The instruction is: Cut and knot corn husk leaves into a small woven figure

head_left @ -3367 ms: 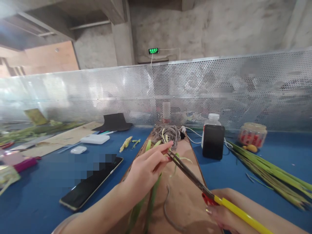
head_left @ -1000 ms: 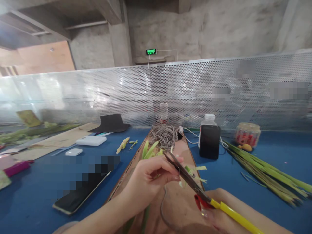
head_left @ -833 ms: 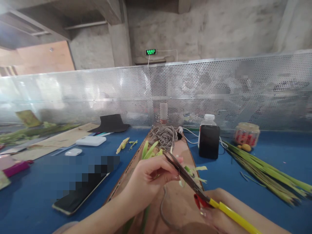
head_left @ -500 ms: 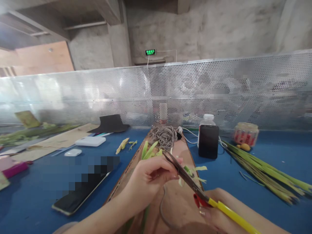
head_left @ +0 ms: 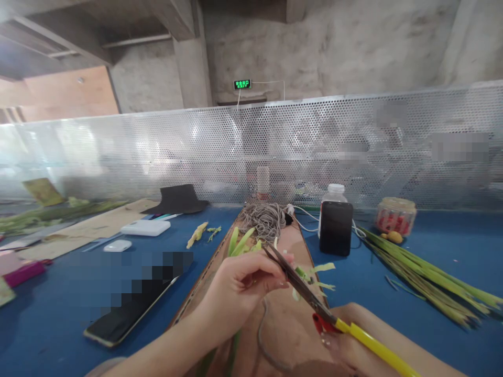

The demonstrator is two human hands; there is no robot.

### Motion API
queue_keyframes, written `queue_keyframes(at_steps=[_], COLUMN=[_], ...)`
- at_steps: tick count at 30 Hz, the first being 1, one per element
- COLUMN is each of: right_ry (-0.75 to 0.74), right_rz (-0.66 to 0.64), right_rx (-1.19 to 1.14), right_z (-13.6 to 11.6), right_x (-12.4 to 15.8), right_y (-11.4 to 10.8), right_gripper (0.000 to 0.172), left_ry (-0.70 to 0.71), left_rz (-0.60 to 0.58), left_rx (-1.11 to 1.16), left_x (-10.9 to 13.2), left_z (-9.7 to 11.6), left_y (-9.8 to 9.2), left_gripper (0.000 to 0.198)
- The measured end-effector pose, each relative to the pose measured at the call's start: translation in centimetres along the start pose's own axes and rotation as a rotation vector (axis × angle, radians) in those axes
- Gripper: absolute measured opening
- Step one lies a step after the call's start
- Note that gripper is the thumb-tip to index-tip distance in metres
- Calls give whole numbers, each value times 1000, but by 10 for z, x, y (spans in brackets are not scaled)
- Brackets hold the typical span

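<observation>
My left hand (head_left: pixel 243 283) is closed in a pinch over the brown board. Long green leaf strips (head_left: pixel 240 242) show above it and again below the wrist, so it seems to grip them; the fingers hide the point of hold. My right hand (head_left: pixel 346 335) is wrapped round scissors (head_left: pixel 308 293) with yellow and red handles. Their dark blades slant up leftward, with the tips beside my left fingertips. Pale green leaf scraps (head_left: pixel 324 267) show just past the blades. A grey cord (head_left: pixel 262 335) curves across the board underneath.
A heap of grey cord (head_left: pixel 264 217) lies at the board's (head_left: pixel 291 330) far end. To the right are a black phone (head_left: pixel 336 228) leaning on a bottle, a jar (head_left: pixel 396 215) and a bundle of green stalks (head_left: pixel 428 277). A dark flat device (head_left: pixel 129 309) lies left.
Both hands and the scissors stay almost in place. The pale leaf scraps beyond the blades have shifted slightly.
</observation>
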State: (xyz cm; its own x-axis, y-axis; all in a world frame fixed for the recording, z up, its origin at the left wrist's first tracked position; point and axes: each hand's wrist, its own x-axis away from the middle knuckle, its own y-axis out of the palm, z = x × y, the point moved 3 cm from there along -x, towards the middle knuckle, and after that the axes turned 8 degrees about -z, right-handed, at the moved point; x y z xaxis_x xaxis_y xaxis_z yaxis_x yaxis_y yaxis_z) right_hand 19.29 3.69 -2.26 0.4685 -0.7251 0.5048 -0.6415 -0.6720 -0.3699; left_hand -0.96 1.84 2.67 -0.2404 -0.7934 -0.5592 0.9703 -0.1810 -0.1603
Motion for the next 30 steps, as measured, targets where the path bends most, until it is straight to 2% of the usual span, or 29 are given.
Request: queue_keyframes(at_steps=[7, 11, 16, 18, 21, 24, 26, 30], right_ry=[-30, -72, -155, -192, -243, -267, -275, -325], right_rz=[-34, -76, -125, -141, -160, -200, -242, -262], right_rx=[-60, -110, -178, -219, -292, -347, -380, -448], right_z=[11, 11, -2, -10, -21, -24, -23, -22], right_x=[-12, -15, -15, -14, -14, -16, -18, -17], right_y=[0, 1, 2, 3, 2, 2, 3, 4], right_gripper=[25, 33, 46, 46, 44, 45, 44, 39], left_ry=[-13, -26, -138, -153, -191, -248, -224, -126], left_rz=[2, 15, 113, 80, -42, -168, -228, -274], left_rx=[-33, -59, -85, -100, -176, -310, -408, -522], left_x=[1, -1, -4, -5, -8, -9, -9, -7], left_z=[0, -2, -17, -26, -42, -57, -61, -59], left_y=[0, -1, -9, -9, -5, 1, 4, 2], left_gripper=[9, 9, 3, 1, 6, 27, 37, 39])
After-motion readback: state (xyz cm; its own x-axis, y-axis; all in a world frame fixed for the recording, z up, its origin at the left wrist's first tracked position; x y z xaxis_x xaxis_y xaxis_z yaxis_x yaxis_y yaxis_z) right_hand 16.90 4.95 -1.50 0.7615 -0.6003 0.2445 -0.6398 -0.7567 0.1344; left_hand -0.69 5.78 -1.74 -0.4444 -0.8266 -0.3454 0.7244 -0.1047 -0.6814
